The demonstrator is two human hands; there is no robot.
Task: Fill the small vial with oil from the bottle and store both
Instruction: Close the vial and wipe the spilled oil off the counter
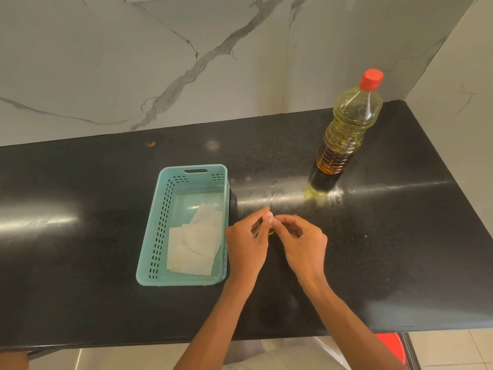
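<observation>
A clear oil bottle (346,129) with a red cap stands upright at the back right of the black counter (106,303). My left hand (246,244) and my right hand (304,244) meet in front of it, fingertips pinched together on a small vial (271,230). Only an amber sliver of the vial shows between the fingers; the rest is hidden. A pale cap or tip (269,216) sits at my fingertips on top of it.
A teal plastic basket (160,236) holding white folded tissues (197,244) lies just left of my hands. A marble wall rises behind the counter and at the right. The counter's front edge runs below my forearms.
</observation>
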